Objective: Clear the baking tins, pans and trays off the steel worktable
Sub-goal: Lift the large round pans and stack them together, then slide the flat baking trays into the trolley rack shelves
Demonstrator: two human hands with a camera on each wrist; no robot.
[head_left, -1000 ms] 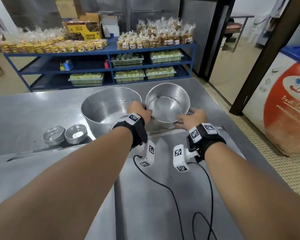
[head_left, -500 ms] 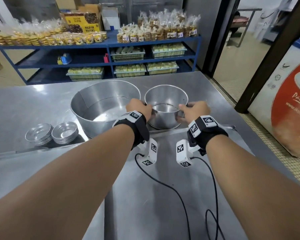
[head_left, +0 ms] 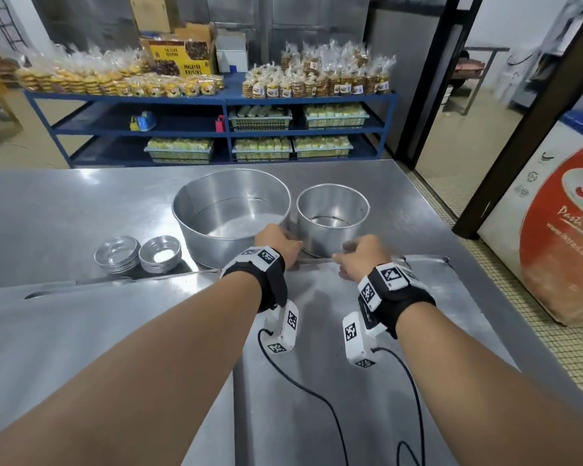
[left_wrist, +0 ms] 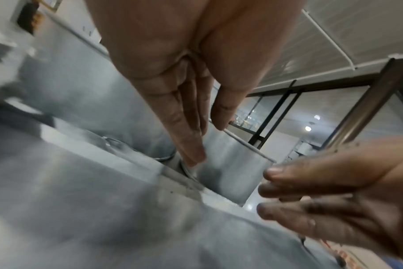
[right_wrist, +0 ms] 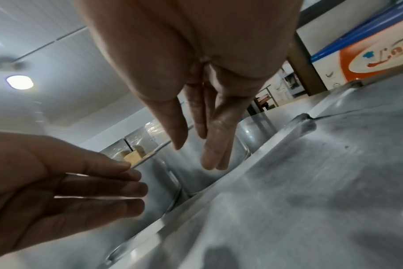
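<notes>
A small round tin (head_left: 332, 215) stands upright on the steel worktable (head_left: 64, 210), right beside a large round tin (head_left: 231, 210). My left hand (head_left: 280, 242) is low at the small tin's near left side, fingers straight and holding nothing. In the left wrist view its fingertips (left_wrist: 193, 160) reach the foot of the small tin (left_wrist: 230, 174). My right hand (head_left: 360, 253) hovers at the tin's near right side, fingers straight and apart from the wall. The right wrist view shows the right hand (right_wrist: 196, 156) empty.
Two stacks of small fluted tart tins (head_left: 117, 255) (head_left: 160, 253) sit left of the large tin. Flat steel trays (head_left: 317, 331) lie in front, under my wrists, their far edge by the tins. A blue shelf (head_left: 223, 99) of packed biscuits stands behind; a freezer (head_left: 559, 230) is right.
Both hands gripped the small tin's rim and held it tilted. Now it stands on the table next to the large tin, and both hands have let go and dropped toward its base.
</notes>
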